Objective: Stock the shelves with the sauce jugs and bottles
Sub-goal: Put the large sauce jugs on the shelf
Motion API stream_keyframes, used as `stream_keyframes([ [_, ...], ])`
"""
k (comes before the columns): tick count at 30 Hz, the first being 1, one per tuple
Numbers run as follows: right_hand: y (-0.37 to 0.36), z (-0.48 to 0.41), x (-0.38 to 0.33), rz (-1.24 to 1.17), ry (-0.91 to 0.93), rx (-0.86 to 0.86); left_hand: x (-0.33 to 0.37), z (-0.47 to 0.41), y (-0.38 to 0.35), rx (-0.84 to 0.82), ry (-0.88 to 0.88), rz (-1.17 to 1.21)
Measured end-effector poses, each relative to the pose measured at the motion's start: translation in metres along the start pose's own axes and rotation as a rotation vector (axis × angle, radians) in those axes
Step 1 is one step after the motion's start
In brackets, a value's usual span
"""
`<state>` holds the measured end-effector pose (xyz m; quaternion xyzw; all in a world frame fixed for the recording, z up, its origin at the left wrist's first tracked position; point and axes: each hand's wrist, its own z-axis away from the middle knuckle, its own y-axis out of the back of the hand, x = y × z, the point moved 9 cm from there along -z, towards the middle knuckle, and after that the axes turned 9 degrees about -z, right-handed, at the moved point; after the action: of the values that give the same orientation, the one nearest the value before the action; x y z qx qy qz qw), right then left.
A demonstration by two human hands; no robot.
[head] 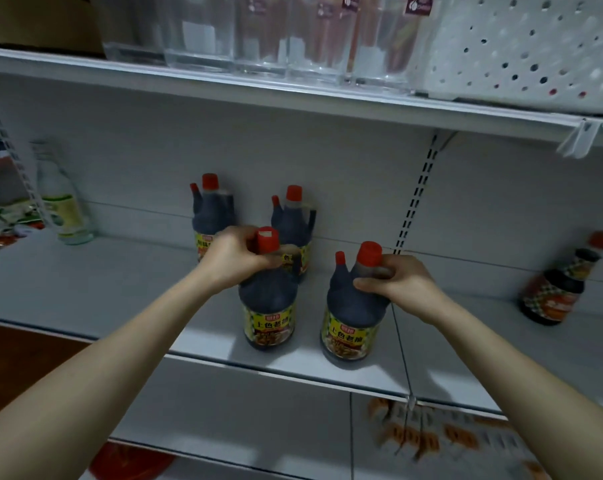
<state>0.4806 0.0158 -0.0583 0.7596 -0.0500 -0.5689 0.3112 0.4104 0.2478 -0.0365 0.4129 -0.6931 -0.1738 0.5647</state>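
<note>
Head view: dark sauce jugs (268, 306), red caps, yellow labels, upright.

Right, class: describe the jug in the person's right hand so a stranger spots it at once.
On the middle white shelf stand four dark, red-capped jugs. It is the front right jug; unlike its neighbours, the right hand grips its neck.

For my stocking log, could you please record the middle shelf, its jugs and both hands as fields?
surface: white middle shelf
back row: back left jug, back right jug, dark, red caps
left hand: grips neck of front left jug
right hand: grips neck of front right jug
far left: clear bottle
far right: small sauce bottle
</note>
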Motion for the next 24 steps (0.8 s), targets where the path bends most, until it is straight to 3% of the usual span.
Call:
stream_keyframes([
  [8, -0.005, -0.013, 0.011, -0.055, -0.114, -0.029, -0.001, -0.017, -0.021, -0.145, -0.002, 0.052],
  [12, -0.003, -0.009, 0.016, -0.062, -0.112, 0.041, -0.005, -0.014, -0.02, -0.027, -0.027, 0.087],
  [16, 0.004, 0.02, 0.037, -0.328, -0.081, 0.302, -0.031, 0.007, -0.023, 0.15, 0.072, 0.258],
  [20, -0.04, 0.049, 0.071, -0.431, -0.093, 0.257, -0.059, 0.043, -0.064, 0.07, 0.173, 0.468],
  [24, -0.067, 0.049, 0.09, -0.357, -0.077, 0.292, -0.064, 0.055, -0.089, 0.023, 0.102, 0.398],
])
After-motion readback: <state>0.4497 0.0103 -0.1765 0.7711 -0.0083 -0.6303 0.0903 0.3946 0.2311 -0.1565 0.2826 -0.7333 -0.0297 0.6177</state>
